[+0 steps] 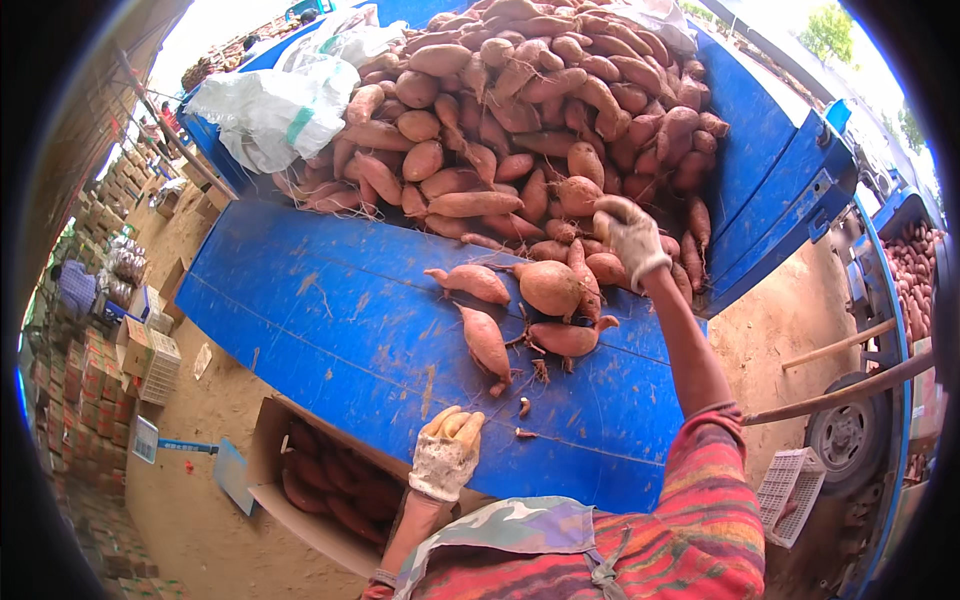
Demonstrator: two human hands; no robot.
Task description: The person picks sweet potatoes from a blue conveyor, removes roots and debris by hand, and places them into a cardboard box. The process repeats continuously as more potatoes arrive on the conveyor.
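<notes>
A large heap of sweet potatoes (480,204) fills the blue truck bed. My right hand (630,234), in a soiled off-white glove, reaches to the heap's lower right edge and touches the roots there; its fingertips are partly hidden, so a grip cannot be made out. Near the front edge of the lowered blue metal tailgate (360,330) rests my left hand (451,444), gloved, its fingers curled and its palm hidden. Several sweet potatoes (484,341) lie loose on the tailgate between my hands, beside small broken root pieces (525,433).
An open cardboard box (270,442) with sweet potatoes inside stands below the tailgate, left of my left hand. White woven sacks (281,112) lie at the heap's upper left. A wooden pole (840,394) and a white plastic crate (793,480) are at the right; stacked boxes (97,375) stand at the left.
</notes>
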